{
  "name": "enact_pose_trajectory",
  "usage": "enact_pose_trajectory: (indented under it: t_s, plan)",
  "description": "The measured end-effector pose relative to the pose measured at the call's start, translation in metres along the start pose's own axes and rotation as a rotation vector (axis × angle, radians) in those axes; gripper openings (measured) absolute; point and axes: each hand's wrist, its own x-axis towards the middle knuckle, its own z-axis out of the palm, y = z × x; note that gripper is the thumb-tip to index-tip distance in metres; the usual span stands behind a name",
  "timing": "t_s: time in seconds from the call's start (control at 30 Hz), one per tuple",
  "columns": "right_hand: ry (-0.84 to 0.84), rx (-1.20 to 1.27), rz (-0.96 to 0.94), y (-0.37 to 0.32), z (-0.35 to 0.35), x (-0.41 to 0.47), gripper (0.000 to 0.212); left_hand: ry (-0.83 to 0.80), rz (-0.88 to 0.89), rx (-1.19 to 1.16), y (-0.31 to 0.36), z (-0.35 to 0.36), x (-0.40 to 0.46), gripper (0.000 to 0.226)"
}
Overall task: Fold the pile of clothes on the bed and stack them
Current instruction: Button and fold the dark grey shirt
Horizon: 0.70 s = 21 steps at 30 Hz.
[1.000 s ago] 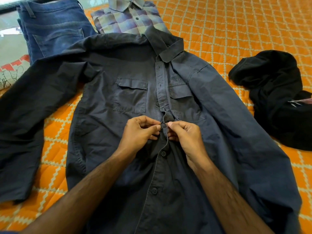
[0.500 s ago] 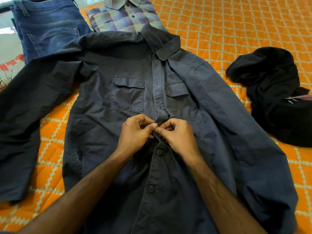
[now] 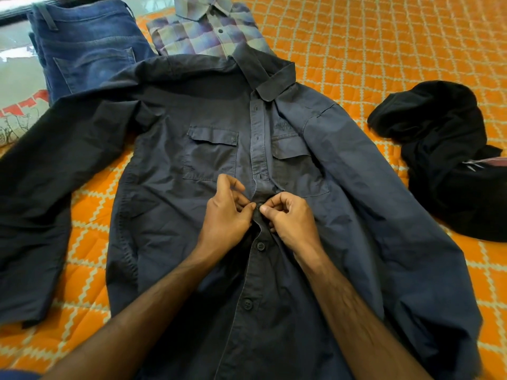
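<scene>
My forearms come in over the near edge of the bed, and under them the dark navy shirt (image 3: 274,311) lies face up and spread flat, its hem toward me and its collar toward the far side. Two buttons show closed on the lower placket. My left hand (image 3: 226,218) and right hand (image 3: 292,218) meet at the middle of the shirt front, thumbs and forefingers almost touching, each pinched shut on a side of the placket at the next button up. Above my knuckles the placket gapes a little, then runs on to the collar.

The surface is an orange quilted bedspread (image 3: 384,45) crossed by a pale zigzag lattice of diamonds. One sleeve stretches out to the left edge; the other is laid down along the right side of the shirt. Two flap pockets sit on the chest, and above the right-hand one there is small stitched lettering (image 3: 284,127), too faint for me to read.

Toward the right edge a black garment (image 3: 450,160) lies crumpled, apart from the shirt, with a bit of pale striped fabric showing on it. At the far side, touching the navy collar, a folded checked shirt (image 3: 203,34) in grey and purple rests; just left of it lie folded blue jeans (image 3: 87,50), back pocket up. Beyond the far left corner a pale floor (image 3: 16,78) shows, with a red and white patterned cloth (image 3: 19,113) at the bed's edge.
</scene>
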Motion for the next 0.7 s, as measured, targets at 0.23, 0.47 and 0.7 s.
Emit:
enact_pose_trajectory:
  t_s: [0.23,0.47,0.7]
  plan:
    - [-0.208,0.125,0.024,-0.028,-0.032,-0.002,0.044,-0.158,-0.084,-0.051,0.003,-0.017,0.005,0.032]
    - [0.010,-0.448,-0.230,-0.077,-0.022,0.032,0.031,-0.030,0.138,0.090,0.025,-0.021,0.055,0.024]
    - [0.122,-0.652,-0.159,-0.043,-0.008,0.040,0.017,0.116,0.275,0.205,-0.013,0.008,0.058,0.023]
